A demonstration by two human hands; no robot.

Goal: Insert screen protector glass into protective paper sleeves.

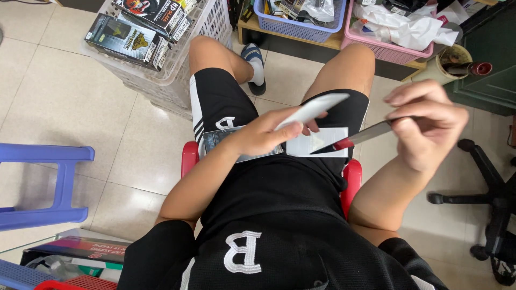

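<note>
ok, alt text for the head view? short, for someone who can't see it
Seen from above, a seated person in black holds a thin white strip in the left hand and a red-tipped cutter in the right hand, over a white sheet on the lap. Baskets and a blue stool stand on the tiled floor.

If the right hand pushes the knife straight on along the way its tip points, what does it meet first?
The right hand holds a knife whose tip points down-left onto the white card lying on the lap. It would likely meet that card first, then the left hand just beyond; depth is unclear.
</note>
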